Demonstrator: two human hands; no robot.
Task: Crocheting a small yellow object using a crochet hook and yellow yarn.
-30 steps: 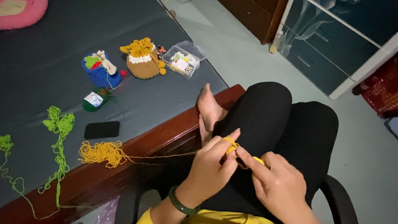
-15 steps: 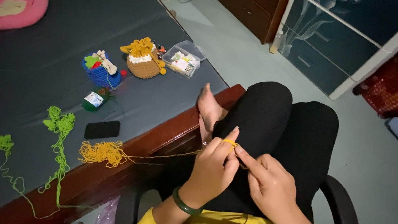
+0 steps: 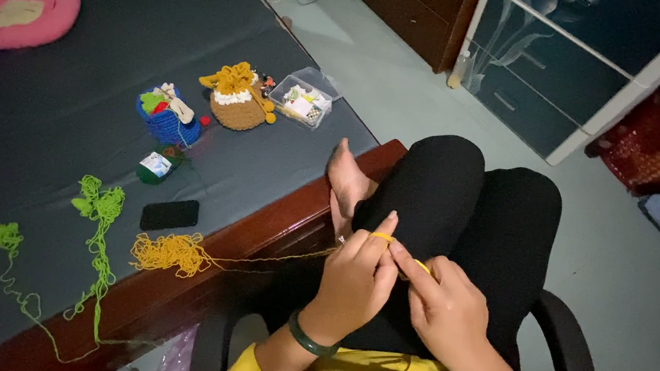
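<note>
Little has changed since a second ago: the left hand [image 3: 356, 277] and right hand [image 3: 445, 309] have stayed together over the raised black-clad knees, and only the fingers have shifted slightly, the right index now stretched toward the left fingertips. The left fingers are pinched shut on the yellow strand [image 3: 270, 260], with a small yellow crochet piece [image 3: 382, 236] at their tips; the right fingers are curled closed around a crochet hook [image 3: 422, 266], of which only a yellow bit shows. The strand runs taut from the hands over the table's wooden front edge to a loose heap of yellow yarn [image 3: 166, 252] lying just inside that edge, where it lay before. The table [image 3: 59, 135] has a dark grey top. Near the heap lies a black phone [image 3: 170, 214]; tangled green yarn [image 3: 95, 220] trails toward the front left corner. Farther in stand a blue crocheted basket [image 3: 168, 119], a brown crocheted pouch [image 3: 238, 103] and a clear plastic box [image 3: 304, 98] near the right edge, with a pink round cushion [image 3: 19, 15] at the far left. A bare foot [image 3: 347, 181] rests on the table's corner. The floor is pale green; a dark wooden cabinet [image 3: 419, 8] stands beyond.
</note>
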